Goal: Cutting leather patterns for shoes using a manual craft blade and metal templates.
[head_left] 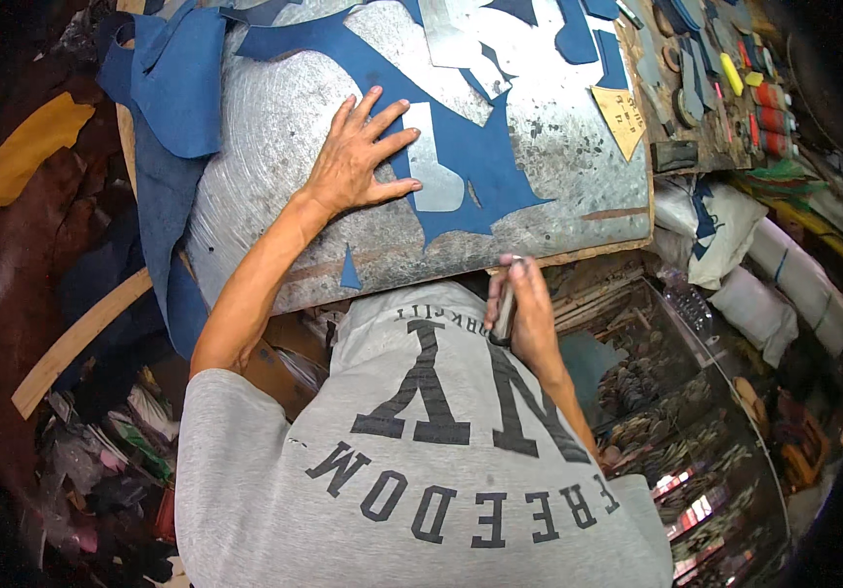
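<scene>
My left hand [355,167] lies flat with fingers spread on a blue leather sheet [488,162] with irregular cut edges. Its fingertips reach a pale grey boot-shaped template [438,186] that rests on the leather. The leather is spread over a scuffed metal work surface [274,167]. Just off the near edge of that surface, close to my shirt, my right hand [531,314] is closed around a short, dark metallic tool [505,316]. The tool's working end cannot be made out. A small blue triangular offcut [350,269] sits near the front edge.
More blue leather [176,88] drapes over the left edge. At the right stand a yellow card pattern [621,120], a dark block [674,155] and a side board with tools and red spools [772,120]. A wooden strip [83,338] leans lower left; white bags [754,304] lie right.
</scene>
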Tool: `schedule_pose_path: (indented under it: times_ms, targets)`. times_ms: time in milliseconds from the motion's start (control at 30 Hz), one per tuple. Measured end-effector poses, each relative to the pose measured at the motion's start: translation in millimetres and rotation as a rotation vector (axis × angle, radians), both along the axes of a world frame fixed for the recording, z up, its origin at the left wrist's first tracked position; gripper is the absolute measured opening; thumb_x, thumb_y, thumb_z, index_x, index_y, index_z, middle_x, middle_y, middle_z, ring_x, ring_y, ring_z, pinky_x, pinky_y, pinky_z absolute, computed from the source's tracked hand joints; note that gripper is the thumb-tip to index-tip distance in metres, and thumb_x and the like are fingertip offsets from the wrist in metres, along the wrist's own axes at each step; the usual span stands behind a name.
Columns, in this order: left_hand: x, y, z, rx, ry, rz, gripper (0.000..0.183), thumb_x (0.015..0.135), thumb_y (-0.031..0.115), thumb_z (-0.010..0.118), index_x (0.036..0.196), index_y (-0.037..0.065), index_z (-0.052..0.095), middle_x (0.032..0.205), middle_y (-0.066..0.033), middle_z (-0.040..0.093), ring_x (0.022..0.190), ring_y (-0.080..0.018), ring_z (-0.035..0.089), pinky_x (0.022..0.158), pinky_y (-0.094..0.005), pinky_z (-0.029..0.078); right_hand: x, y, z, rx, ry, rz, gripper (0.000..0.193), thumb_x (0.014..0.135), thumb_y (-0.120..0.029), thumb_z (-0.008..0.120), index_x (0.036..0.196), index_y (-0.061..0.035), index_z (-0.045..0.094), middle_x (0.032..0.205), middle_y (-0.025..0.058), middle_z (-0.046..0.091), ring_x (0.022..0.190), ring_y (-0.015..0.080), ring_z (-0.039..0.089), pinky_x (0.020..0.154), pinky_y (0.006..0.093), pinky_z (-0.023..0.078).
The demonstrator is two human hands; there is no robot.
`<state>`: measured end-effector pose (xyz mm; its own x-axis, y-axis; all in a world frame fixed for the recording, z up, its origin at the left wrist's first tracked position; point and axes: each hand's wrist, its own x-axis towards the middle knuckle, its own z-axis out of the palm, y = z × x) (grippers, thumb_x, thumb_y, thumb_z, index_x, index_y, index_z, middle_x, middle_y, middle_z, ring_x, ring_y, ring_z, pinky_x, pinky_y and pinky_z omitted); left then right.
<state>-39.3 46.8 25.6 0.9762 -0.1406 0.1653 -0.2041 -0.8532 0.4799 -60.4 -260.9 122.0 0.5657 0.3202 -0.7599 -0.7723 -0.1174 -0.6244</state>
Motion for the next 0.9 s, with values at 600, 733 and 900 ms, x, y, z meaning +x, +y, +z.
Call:
schedule_pose_path:
  times_ms: [600, 733, 900]
  targets:
    - [166, -50, 27, -0.028, 1.235, -0.421, 0.121, 0.073, 0.09, 0.045, 0.149, -0.003, 0.032, 0.152, -0.0278, 0.033, 0.144, -0.039, 0.03, 0.116, -0.0551, 0.023, 67, 159, -65, -0.61, -1.199, 0.449, 0.032, 0.088, -0.014, 0.062, 0.118, -0.0037, 0.068, 0.101, 0.0265, 0.067, 0.093, 0.0427, 0.066, 0.082, 0.0465, 0.052]
    - [159, -45, 28, -0.037, 1.245, -0.435, 0.121, 0.073, 0.09, 0.045, 0.15, -0.002, 0.031, 0.153, -0.0274, 0.031, 0.144, -0.0387, 0.029, 0.116, -0.0554, 0.022, 66, 166, -64, -0.675, -1.181, 0.458, 0.032, 0.089, -0.015, 0.061, 0.119, -0.0056, 0.068, 0.101, 0.0275, 0.067, 0.094, 0.0431, 0.066, 0.082, 0.0469, 0.052]
    - [154, -39, 39, -0.045, 1.254, -0.457, 0.122, 0.073, 0.09, 0.046, 0.151, -0.001, 0.028, 0.155, -0.0266, 0.028, 0.145, -0.0382, 0.027, 0.116, -0.0558, 0.021, 64, 168, -64, -0.743, -1.186, 0.471, 0.032, 0.089, -0.017, 0.061, 0.118, -0.0058, 0.069, 0.1, 0.0287, 0.067, 0.093, 0.0432, 0.066, 0.082, 0.0474, 0.052]
